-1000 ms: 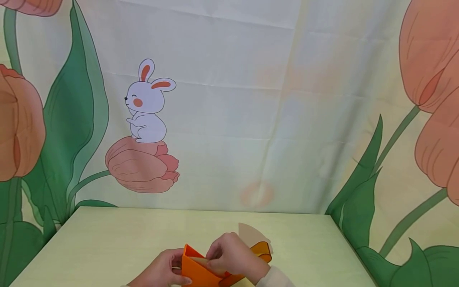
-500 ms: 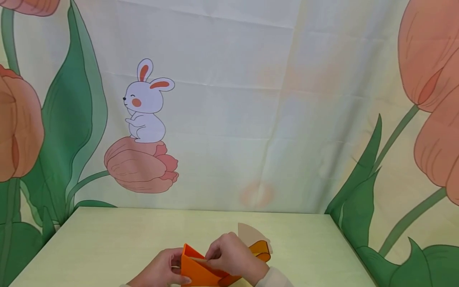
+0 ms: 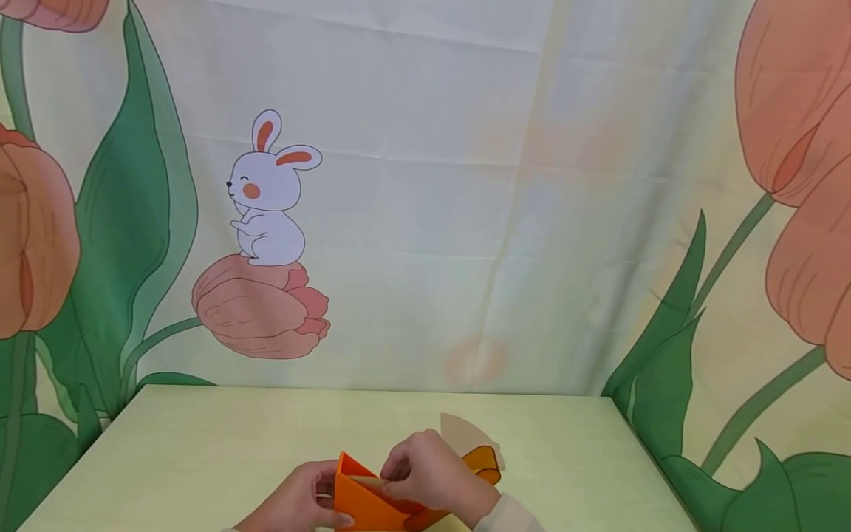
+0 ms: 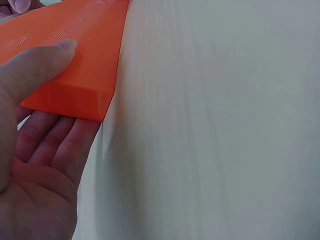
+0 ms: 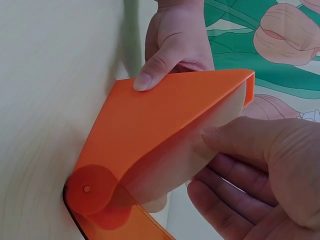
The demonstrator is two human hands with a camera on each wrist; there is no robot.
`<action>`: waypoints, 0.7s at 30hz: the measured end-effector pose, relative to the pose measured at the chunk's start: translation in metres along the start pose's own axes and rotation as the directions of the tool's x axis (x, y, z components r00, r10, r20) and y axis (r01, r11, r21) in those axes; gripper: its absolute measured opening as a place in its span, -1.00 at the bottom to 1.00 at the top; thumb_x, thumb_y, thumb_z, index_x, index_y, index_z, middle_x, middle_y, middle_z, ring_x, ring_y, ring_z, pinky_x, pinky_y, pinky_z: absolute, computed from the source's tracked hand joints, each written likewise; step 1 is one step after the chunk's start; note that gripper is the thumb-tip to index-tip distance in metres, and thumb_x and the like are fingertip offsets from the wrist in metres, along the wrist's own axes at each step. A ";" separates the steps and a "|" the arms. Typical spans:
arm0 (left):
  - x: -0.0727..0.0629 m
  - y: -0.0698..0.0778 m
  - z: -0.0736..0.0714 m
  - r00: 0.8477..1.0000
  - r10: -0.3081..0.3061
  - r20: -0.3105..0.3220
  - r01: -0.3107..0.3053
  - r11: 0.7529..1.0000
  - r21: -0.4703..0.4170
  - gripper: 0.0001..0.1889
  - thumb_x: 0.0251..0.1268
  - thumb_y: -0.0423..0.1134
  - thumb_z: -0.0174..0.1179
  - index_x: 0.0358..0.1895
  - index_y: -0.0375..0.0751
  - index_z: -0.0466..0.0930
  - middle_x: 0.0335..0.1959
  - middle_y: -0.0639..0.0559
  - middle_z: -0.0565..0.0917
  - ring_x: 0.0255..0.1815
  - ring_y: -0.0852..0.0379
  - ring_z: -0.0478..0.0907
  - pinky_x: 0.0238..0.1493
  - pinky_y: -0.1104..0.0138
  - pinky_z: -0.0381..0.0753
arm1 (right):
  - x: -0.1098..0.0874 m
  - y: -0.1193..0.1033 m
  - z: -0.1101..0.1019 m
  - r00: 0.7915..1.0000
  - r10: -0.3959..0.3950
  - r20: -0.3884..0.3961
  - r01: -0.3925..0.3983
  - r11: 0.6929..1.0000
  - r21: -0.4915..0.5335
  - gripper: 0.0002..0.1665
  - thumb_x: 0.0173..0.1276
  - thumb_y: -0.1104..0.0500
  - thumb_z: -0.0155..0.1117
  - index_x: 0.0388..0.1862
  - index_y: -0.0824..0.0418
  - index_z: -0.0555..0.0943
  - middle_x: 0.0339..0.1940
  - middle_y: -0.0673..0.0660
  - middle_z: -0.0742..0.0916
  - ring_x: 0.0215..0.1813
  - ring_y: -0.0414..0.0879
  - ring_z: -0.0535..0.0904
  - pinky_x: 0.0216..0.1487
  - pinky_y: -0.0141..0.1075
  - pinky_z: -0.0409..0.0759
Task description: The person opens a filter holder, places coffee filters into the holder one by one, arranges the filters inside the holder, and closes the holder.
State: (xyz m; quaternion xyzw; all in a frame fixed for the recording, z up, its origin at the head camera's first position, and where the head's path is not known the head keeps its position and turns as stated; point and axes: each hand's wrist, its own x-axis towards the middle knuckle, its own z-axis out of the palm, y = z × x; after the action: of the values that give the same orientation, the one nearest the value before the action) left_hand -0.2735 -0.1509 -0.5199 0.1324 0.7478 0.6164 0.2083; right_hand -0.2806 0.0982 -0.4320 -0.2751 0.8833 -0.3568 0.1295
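Observation:
An orange, wedge-shaped case (image 3: 366, 506) stands at the table's front, its slanted mouth facing up and right. My left hand (image 3: 299, 491) grips its left end, thumb on one face and fingers behind, as the left wrist view shows. With thumb and fingers, my right hand (image 3: 432, 473) pinches the edge of a tan, fan-shaped paper coffee filter (image 5: 182, 160). Most of that filter sits inside the case, and its curved edge sticks out of the mouth. A see-through amber lid (image 3: 485, 462) hangs swung out from the round hinge (image 5: 92, 190) at the case's narrow end.
Another tan fan-shaped filter (image 3: 462, 434) lies on the pale table (image 3: 233, 428) behind my right hand, partly overlapped by the lid. A cloth backdrop (image 3: 399, 222) printed with tulips and a rabbit hangs along the table's far edge.

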 end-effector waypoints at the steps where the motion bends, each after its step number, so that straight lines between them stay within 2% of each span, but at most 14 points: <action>1: 0.000 0.000 0.000 1.000 -0.003 0.000 0.003 1.000 -0.004 -0.37 0.11 -0.30 0.50 0.28 -0.33 0.52 0.10 -0.11 0.73 0.02 -0.02 0.70 0.11 0.09 0.76 | 0.000 0.000 -0.001 1.000 -0.001 0.000 0.001 1.000 0.003 -0.94 0.22 0.26 0.55 -0.31 0.17 0.83 -0.46 -0.09 0.80 -0.44 -0.29 0.67 -0.27 -0.44 0.75; 6: 0.000 -0.001 -0.001 1.000 -0.007 0.012 0.008 0.999 -0.034 -0.37 0.12 -0.31 0.49 0.29 -0.32 0.51 0.10 -0.11 0.73 0.02 -0.03 0.70 0.11 0.10 0.76 | -0.005 -0.003 -0.011 1.000 -0.007 -0.010 0.007 1.000 -0.001 -0.91 0.19 0.21 0.58 -0.32 0.14 0.82 -0.44 -0.11 0.80 -0.42 -0.33 0.67 -0.26 -0.50 0.71; 11: 0.001 -0.003 0.000 1.000 -0.006 0.014 0.007 0.999 -0.046 -0.37 0.12 -0.29 0.49 0.29 -0.32 0.51 0.10 -0.11 0.72 0.02 -0.03 0.70 0.11 0.11 0.76 | -0.011 -0.007 -0.032 0.998 -0.051 -0.041 0.048 0.997 -0.065 -0.89 0.20 0.15 0.59 -0.31 0.09 0.82 -0.41 -0.13 0.81 -0.39 -0.36 0.68 -0.24 -0.51 0.68; 16: 0.001 -0.004 0.000 1.000 -0.021 0.003 0.021 0.999 -0.042 -0.35 0.10 -0.29 0.51 0.29 -0.33 0.51 0.09 -0.10 0.73 -0.01 -0.02 0.70 0.09 0.12 0.77 | -0.015 -0.006 -0.062 0.997 -0.042 -0.067 0.038 0.997 -0.072 -0.85 0.26 0.10 0.55 -0.21 0.11 0.81 -0.30 -0.06 0.83 -0.29 -0.25 0.70 -0.16 -0.38 0.72; 21: 0.002 -0.005 0.001 1.000 -0.001 0.005 0.001 1.000 -0.022 -0.35 0.10 -0.27 0.51 0.29 -0.32 0.51 0.09 -0.09 0.72 -0.02 -0.02 0.69 0.09 0.15 0.77 | -0.014 0.005 -0.090 0.992 -0.006 -0.126 -0.001 0.999 -0.053 -0.77 0.30 0.07 0.52 -0.13 0.14 0.79 -0.21 0.01 0.83 -0.21 -0.15 0.71 -0.07 -0.24 0.76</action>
State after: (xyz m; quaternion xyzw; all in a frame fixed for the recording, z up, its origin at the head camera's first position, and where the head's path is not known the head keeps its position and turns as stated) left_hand -0.2743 -0.1505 -0.5247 0.1315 0.7403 0.6242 0.2120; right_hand -0.3090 0.1596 -0.3707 -0.2564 0.8985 -0.3501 0.0657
